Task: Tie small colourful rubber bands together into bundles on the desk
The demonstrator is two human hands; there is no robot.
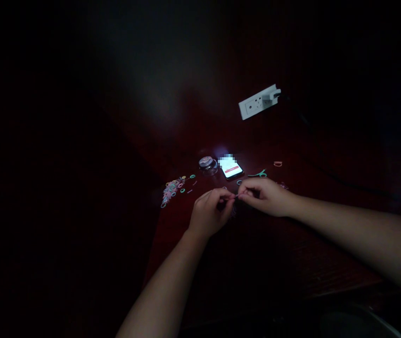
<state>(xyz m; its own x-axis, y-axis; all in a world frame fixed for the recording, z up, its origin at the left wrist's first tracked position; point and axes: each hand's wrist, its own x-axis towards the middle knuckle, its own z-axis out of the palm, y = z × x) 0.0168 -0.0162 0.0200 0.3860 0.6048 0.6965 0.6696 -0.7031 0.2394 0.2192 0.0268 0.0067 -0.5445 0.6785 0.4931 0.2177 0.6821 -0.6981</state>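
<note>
My left hand point(210, 209) and my right hand point(265, 196) meet over the dark red table, both in a pinch. Between their fingertips is a small, thin hair tie point(236, 196), partly hidden by the fingers. Just below it, a few dim pinkish strands point(233, 212) lie on the table. A pile of small coloured hair ties point(172, 188) is spread to the left of my left hand, with several loose ones near it. Beyond my right hand lies a green-handled pair of scissors point(261, 173).
A lit phone point(232, 170) lies behind my hands, beside a small lidded clear jar point(208, 165). Farther right is a pale orange band point(277, 164). A white power socket point(258, 102) with a plug and dark cord is at the back. Surroundings are very dark.
</note>
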